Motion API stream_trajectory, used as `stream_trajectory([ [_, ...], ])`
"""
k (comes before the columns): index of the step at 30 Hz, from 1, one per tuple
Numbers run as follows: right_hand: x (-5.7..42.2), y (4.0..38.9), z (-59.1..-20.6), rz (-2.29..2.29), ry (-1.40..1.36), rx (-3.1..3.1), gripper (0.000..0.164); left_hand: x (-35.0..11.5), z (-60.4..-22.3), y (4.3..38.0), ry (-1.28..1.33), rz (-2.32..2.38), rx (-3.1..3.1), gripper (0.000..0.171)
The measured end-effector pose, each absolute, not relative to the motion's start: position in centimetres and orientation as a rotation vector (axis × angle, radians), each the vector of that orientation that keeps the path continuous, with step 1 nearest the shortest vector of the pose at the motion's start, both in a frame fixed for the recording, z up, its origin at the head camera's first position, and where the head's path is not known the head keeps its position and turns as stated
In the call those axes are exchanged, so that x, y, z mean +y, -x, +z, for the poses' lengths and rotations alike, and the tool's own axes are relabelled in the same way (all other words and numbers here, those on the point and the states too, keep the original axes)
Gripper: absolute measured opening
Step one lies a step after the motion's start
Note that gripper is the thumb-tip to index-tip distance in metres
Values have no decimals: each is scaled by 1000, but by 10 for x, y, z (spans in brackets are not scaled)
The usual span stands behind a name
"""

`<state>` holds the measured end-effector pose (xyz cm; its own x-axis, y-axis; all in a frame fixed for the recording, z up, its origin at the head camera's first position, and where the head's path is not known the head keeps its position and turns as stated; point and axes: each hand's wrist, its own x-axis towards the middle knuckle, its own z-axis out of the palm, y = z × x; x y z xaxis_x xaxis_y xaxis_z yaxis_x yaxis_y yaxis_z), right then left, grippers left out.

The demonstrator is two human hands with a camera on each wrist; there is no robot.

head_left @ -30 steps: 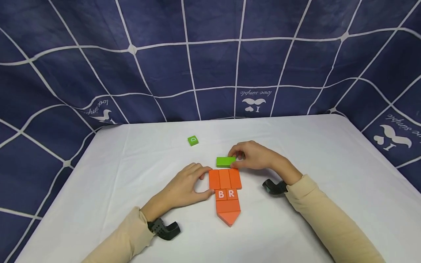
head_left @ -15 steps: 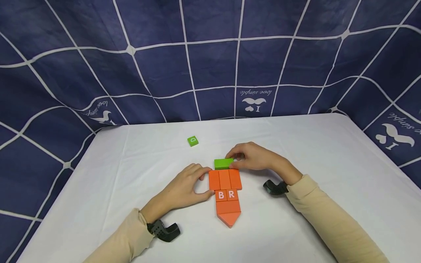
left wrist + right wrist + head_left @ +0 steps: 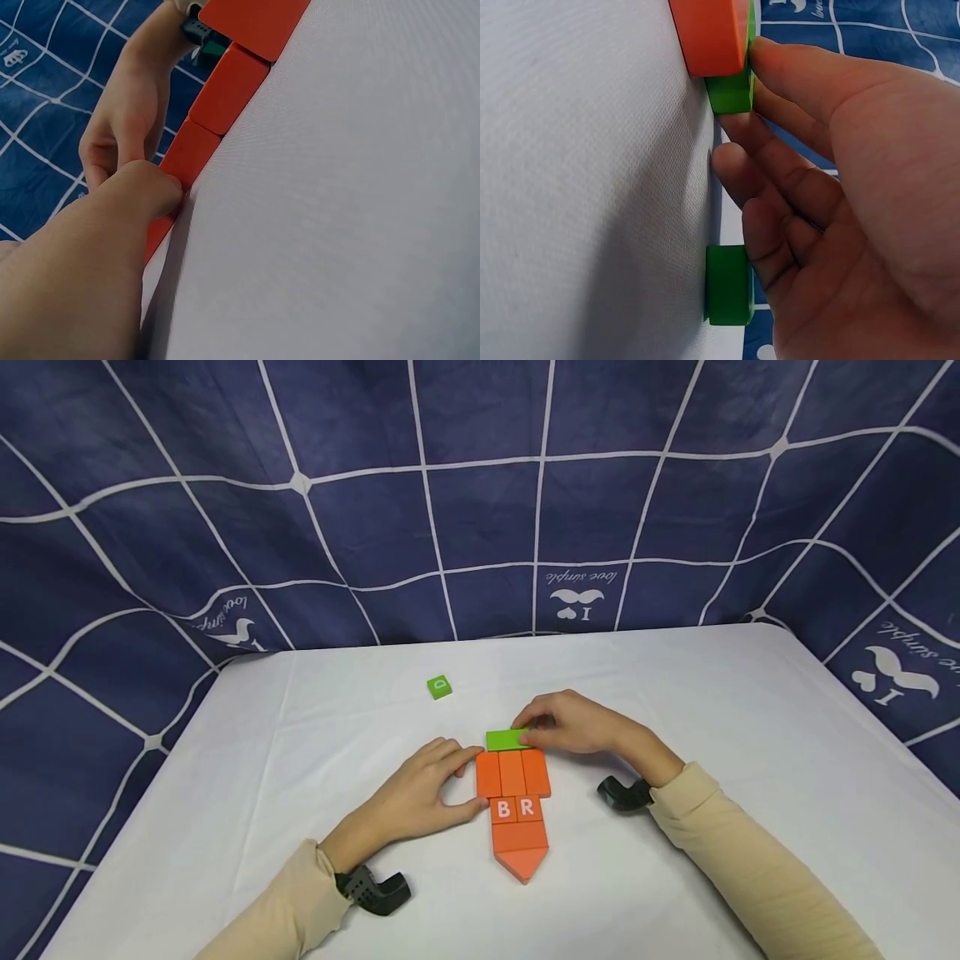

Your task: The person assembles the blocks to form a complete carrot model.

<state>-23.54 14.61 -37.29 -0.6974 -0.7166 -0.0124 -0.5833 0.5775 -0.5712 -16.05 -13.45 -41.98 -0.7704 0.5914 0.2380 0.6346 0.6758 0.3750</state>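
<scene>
Flat orange blocks lie joined on the white cloth: a row of three upright ones (image 3: 512,775), then letter blocks B (image 3: 503,809) and R (image 3: 527,807), a plain rectangle (image 3: 521,836) and a pointed block (image 3: 522,863). My left hand (image 3: 423,789) holds the leftmost upright block (image 3: 488,775), index finger at its far corner, thumb at its near corner. With thumb in front and fingers behind, my right hand (image 3: 573,722) pinches the right end of a green rectangular block (image 3: 504,740). That block lies along the row's far edge; in the right wrist view the green block (image 3: 731,94) sits against orange.
A small green block with a letter D (image 3: 439,686) lies farther back, left of centre. The white-covered table (image 3: 337,693) meets a blue curtain (image 3: 480,518) with white grid lines behind it. Each wrist wears a black camera mount (image 3: 375,893).
My right hand has drawn the green block slightly left and toward me, against the orange row. It was tilted half a second ago and now lies flat. The left hand has stayed put.
</scene>
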Motion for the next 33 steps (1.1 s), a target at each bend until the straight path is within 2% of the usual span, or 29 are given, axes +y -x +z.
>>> stream_trajectory([
  [33,151,236,-370,-822,1092,2547,24,-135,-420,159,1020,-697,-2773,66],
])
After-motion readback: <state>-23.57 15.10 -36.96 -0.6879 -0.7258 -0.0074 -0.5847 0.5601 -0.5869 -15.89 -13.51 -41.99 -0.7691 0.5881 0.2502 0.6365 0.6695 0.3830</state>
